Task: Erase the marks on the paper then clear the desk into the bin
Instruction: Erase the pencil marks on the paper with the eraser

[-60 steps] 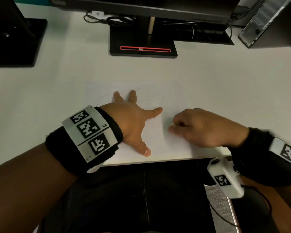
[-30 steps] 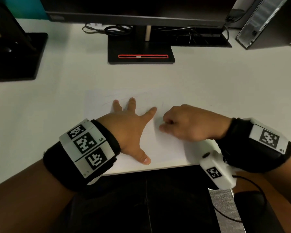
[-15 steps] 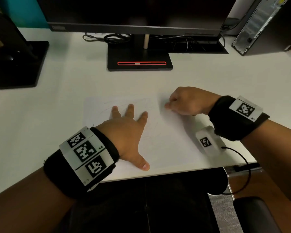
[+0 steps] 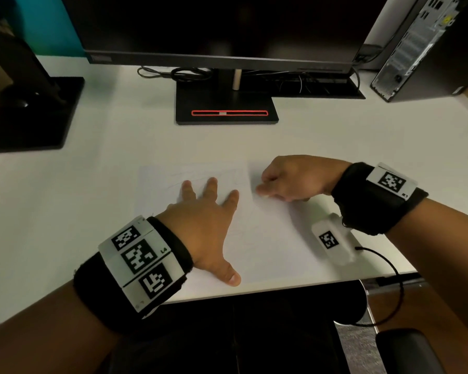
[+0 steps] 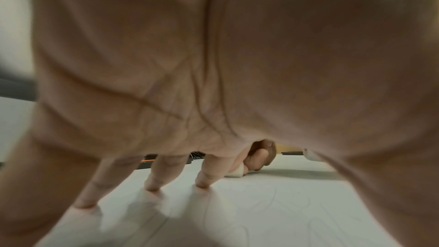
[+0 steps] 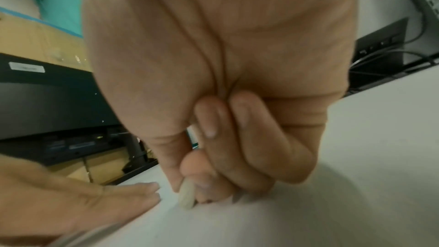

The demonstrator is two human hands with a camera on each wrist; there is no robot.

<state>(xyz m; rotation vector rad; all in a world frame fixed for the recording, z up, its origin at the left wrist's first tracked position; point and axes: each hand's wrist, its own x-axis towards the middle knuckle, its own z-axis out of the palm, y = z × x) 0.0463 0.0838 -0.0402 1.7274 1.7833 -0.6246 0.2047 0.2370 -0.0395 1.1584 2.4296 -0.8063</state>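
A white sheet of paper (image 4: 268,233) with faint pencil scribbles lies on the white desk (image 4: 65,201) near its front edge. My left hand (image 4: 208,209) lies flat on the sheet with fingers spread, pressing it down; its fingertips (image 5: 202,183) touch the paper. My right hand (image 4: 287,182) is at the sheet's upper right and pinches a small white eraser (image 6: 187,196) between thumb and fingers, its tip on the paper. The eraser (image 5: 235,171) also shows past my left fingers. No bin is in view.
A monitor stands at the back on a black base (image 4: 226,109). Another black stand (image 4: 30,114) is at the far left, and a computer tower (image 4: 422,47) at the back right. Cables (image 4: 173,72) lie behind the monitor. A black chair armrest (image 4: 405,349) sits below the desk's right corner.
My right hand has moved with the eraser from the sheet's lower middle up to its upper right. The left hand stays flat on the paper. The head view has tilted up.
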